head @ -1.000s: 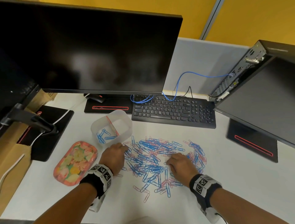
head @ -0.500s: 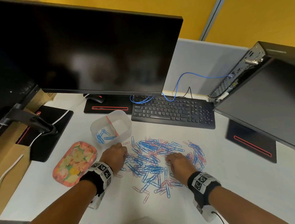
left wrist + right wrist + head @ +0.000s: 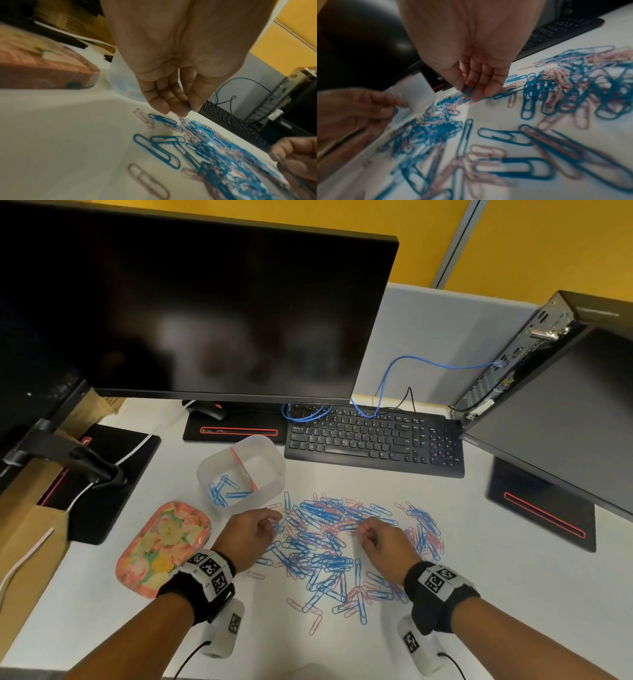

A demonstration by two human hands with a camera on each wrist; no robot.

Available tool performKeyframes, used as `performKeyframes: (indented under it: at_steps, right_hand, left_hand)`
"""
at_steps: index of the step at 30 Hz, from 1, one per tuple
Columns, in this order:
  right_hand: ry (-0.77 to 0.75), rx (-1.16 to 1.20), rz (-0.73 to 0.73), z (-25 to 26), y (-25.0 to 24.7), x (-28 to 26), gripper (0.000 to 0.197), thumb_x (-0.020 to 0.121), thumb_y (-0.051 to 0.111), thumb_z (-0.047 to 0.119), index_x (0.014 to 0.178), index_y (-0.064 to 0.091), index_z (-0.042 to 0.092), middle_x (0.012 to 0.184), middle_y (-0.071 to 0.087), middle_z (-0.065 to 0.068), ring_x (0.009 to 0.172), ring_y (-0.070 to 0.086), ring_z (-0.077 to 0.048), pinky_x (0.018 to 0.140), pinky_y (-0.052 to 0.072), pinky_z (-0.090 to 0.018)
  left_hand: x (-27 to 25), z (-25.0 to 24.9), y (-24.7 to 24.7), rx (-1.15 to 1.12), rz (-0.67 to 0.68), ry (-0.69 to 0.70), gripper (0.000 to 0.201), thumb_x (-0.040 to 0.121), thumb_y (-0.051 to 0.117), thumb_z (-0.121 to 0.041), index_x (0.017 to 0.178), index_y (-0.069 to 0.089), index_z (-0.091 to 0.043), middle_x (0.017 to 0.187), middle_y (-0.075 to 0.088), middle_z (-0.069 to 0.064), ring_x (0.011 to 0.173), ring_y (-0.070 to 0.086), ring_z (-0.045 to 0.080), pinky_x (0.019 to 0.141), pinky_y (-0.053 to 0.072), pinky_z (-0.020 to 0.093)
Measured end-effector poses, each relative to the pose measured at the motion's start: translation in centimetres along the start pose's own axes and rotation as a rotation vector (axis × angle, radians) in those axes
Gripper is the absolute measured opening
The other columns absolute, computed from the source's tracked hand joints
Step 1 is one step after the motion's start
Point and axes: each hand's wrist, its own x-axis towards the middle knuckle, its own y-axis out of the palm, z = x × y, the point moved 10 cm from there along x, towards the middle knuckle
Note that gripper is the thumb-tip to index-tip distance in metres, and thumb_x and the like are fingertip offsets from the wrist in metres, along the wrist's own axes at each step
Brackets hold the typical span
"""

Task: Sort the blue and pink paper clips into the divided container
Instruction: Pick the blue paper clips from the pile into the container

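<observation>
A heap of blue and pink paper clips [image 3: 335, 546] is spread over the white desk. Behind its left end stands the clear divided container [image 3: 270, 453]; its left compartment holds several blue clips [image 3: 224, 491], and I cannot tell what lies in the right one. My left hand [image 3: 263, 525] is at the heap's left edge, pinching a blue clip [image 3: 187, 108] between thumb and fingers. My right hand [image 3: 368, 537] is over the middle of the heap and pinches a blue clip [image 3: 468, 91] just above the pile.
A floral pink tray [image 3: 162, 546] lies left of my left wrist. The black keyboard [image 3: 375, 440] sits behind the heap, with a large monitor [image 3: 205, 302] above the container. A second monitor [image 3: 561, 412] and its base [image 3: 541, 501] stand at the right.
Both hands have drawn back a little toward me and lifted slightly off the heap, each pinching a blue clip. The container and tray have stayed put.
</observation>
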Motion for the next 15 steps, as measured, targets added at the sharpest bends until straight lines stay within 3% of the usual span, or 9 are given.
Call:
performKeyframes:
  at_steps: [3,5,8,11,13,15]
  right_hand:
    - [0.147,0.269,0.058,-0.9,1.0,0.7,0.021,0.093,0.044,0.004,0.091,0.058,0.019,0.078,0.063,-0.003,0.066,0.062,-0.015,0.062,0.048,-0.022]
    - [0.222,0.417,0.087,-0.6,1.5,0.9,0.023,0.091,0.040,-0.002,0.087,0.057,0.013,0.074,0.060,-0.008,0.059,0.060,-0.016,0.054,0.047,-0.025]
    - [0.289,0.555,0.099,-0.2,2.1,1.1,0.018,0.082,0.043,-0.003,0.077,0.054,0.011,0.071,0.053,-0.014,0.050,0.051,-0.016,0.047,0.038,-0.024]
    - [0.217,0.345,0.097,0.7,2.4,1.2,0.006,0.078,0.055,0.016,0.073,0.054,0.018,0.085,0.061,-0.015,0.064,0.054,-0.015,0.057,0.039,-0.025]
    - [0.128,0.123,0.093,1.5,2.6,1.0,0.010,0.084,0.061,0.019,0.076,0.056,0.021,0.092,0.065,-0.002,0.076,0.059,-0.011,0.064,0.042,-0.018]
    - [0.074,0.021,0.089,2.2,3.2,0.7,0.009,0.083,0.064,0.014,0.078,0.056,0.017,0.080,0.062,0.001,0.064,0.055,-0.009,0.058,0.042,-0.013]
  left_hand:
    - [0.0,1.3,0.3,-0.145,0.041,-0.108,0.024,0.087,0.050,0.002,0.085,0.068,-0.013,0.072,0.065,-0.006,0.063,0.060,0.007,0.063,0.046,0.015]
    - [-0.2,2.0,0.8,-0.326,0.074,-0.197,0.022,0.087,0.047,0.008,0.078,0.062,-0.006,0.068,0.061,0.005,0.052,0.055,0.011,0.051,0.044,0.018]
    - [-0.3,2.6,1.0,-0.516,0.083,-0.284,0.023,0.083,0.040,0.015,0.075,0.054,-0.002,0.069,0.057,0.015,0.051,0.047,0.019,0.048,0.042,0.025]
    - [-0.5,3.0,0.7,-0.521,0.090,-0.309,0.007,0.071,0.049,-0.001,0.074,0.053,-0.006,0.063,0.053,0.011,0.051,0.045,0.020,0.054,0.039,0.027]
    - [-0.6,3.0,0.2,-0.376,0.082,-0.267,0.003,0.073,0.055,-0.010,0.075,0.056,-0.010,0.062,0.053,0.005,0.054,0.046,0.019,0.057,0.038,0.027]
    - [-0.7,2.9,-0.8,-0.107,0.012,-0.204,0.002,0.082,0.061,-0.014,0.079,0.060,-0.014,0.065,0.057,-0.002,0.060,0.051,0.013,0.058,0.038,0.023]
